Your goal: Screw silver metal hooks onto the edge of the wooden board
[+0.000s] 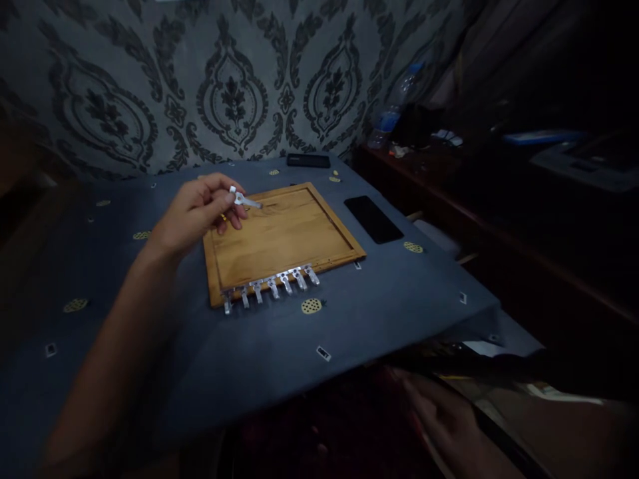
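Note:
My left hand [212,206] is closed, pinching a small silvery metal clip [245,199] between thumb and fingers. It is above the left rear part of a flat wooden board [284,233] with a raised rim. Along the board's front edge sits a row of several similar metal clips [273,287], their narrow ends reaching over the edge toward me. My right hand [444,412] is low at the lower right, below the table edge and in shadow. Its fingers look stretched out by my dark red clothing, and nothing is visible in them.
The table has a blue cloth [389,313] with pineapple prints. A black phone [373,219] lies right of the board, and a dark oblong object [308,160] lies behind it. A plastic bottle [392,113] stands on a dark wooden surface at the right. A patterned wall [190,73] rises behind.

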Action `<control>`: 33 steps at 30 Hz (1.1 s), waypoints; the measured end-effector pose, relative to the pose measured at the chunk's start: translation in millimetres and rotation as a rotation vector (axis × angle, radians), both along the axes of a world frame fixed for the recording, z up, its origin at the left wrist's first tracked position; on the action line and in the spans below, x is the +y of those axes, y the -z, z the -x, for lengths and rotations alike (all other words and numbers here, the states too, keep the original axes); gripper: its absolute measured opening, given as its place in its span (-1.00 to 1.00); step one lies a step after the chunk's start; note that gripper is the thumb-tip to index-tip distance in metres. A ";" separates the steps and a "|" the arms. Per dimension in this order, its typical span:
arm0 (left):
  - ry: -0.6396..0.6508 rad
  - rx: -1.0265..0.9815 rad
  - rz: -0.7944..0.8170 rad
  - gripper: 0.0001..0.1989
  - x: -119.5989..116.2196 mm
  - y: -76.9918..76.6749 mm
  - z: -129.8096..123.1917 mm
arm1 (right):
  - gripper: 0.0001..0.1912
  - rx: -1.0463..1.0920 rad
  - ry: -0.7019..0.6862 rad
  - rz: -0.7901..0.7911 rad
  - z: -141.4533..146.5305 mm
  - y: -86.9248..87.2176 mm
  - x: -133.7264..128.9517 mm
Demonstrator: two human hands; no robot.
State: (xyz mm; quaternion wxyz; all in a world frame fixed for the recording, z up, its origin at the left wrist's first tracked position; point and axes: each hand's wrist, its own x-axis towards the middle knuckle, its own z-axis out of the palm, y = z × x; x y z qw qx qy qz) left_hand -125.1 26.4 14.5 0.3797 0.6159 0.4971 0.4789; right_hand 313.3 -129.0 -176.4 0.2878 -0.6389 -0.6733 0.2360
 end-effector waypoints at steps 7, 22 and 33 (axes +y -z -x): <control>0.164 -0.002 0.161 -0.70 -2.2 19.7 -58.7 | -0.55 0.123 0.049 0.339 -19.2 101.9 -10.1; 0.247 0.026 0.424 -0.73 5.4 42.6 -121.0 | -0.69 0.293 -0.709 0.386 -17.9 -44.3 66.7; 0.318 0.061 0.450 -0.81 -10.9 41.8 -125.3 | -0.86 0.487 -0.751 -0.144 90.3 -78.6 145.1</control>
